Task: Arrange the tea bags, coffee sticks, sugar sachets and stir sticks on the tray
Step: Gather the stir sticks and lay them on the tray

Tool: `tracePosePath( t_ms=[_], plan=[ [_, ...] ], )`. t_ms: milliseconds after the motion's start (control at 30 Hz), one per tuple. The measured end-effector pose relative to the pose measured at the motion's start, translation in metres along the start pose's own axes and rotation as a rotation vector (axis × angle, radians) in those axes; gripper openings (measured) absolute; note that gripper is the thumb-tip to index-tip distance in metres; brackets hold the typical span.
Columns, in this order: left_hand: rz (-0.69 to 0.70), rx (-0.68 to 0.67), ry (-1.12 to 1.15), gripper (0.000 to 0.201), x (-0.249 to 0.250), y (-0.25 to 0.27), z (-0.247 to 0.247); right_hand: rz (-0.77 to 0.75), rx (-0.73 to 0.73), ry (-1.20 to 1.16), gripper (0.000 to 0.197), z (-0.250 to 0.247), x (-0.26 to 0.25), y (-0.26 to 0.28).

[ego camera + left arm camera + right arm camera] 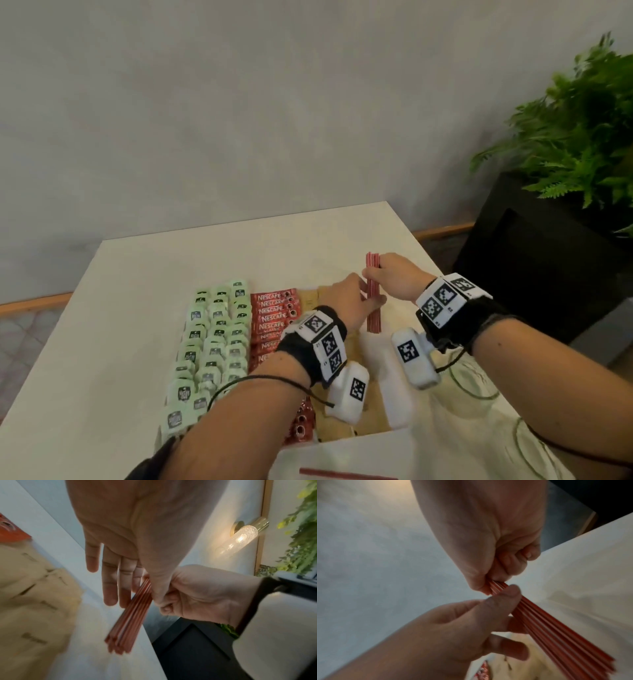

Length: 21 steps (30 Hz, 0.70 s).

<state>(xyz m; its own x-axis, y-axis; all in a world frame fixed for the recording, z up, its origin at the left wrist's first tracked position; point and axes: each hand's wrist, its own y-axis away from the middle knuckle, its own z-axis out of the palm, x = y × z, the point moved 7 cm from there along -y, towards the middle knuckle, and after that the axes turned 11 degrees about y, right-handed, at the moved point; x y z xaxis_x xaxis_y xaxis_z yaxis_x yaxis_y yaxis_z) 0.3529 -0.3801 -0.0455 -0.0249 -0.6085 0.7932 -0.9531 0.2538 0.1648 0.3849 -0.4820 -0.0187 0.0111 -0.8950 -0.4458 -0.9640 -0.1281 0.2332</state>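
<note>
A bundle of red stir sticks [372,308] [130,622] [556,632] is held just above the right side of the tray [394,407]. My right hand [383,277] [496,580] grips it in a fist near its far end. At the middle my left hand [356,294] [133,588] pinches it, thumb on one side and nearly straight fingers on the other. On the tray lie rows of green tea bags [212,335], red coffee sticks [274,311] and brown sugar sachets [311,298] [34,601], partly hidden by my arms.
The white table [137,308] ends just right of the tray. Past that edge stands a black planter [534,267] with a fern [575,137]. A clear glass [472,380] sits under my right forearm. A white box [342,455] with a red stick lies near me.
</note>
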Motion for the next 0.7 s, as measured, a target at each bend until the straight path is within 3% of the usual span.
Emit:
tracePosePath(
  t_ms=[267, 400, 533, 633, 700],
  plan=[
    [0.012, -0.152, -0.608, 0.076, -0.035, 0.003, 0.033, 0.107, -0.179, 0.158, 0.037, 0.051, 0.028, -0.029],
    [0.009, -0.214, -0.597, 0.078, -0.043, 0.005, 0.044, 0.107, -0.205, 0.184, 0.038, 0.060, 0.033, -0.033],
    [-0.001, -0.241, -0.598, 0.091, -0.045, 0.006, 0.048, 0.107, -0.095, 0.098, 0.045, 0.050, 0.038, -0.028],
    [-0.034, -0.265, -0.611, 0.094, -0.047, 0.007, 0.049, 0.190, 0.008, 0.100, 0.032, 0.045, 0.053, -0.015],
    [-0.045, -0.272, -0.622, 0.096, -0.047, 0.009, 0.048, 0.240, -0.028, 0.133, 0.024, 0.051, 0.058, -0.004]
  ],
)
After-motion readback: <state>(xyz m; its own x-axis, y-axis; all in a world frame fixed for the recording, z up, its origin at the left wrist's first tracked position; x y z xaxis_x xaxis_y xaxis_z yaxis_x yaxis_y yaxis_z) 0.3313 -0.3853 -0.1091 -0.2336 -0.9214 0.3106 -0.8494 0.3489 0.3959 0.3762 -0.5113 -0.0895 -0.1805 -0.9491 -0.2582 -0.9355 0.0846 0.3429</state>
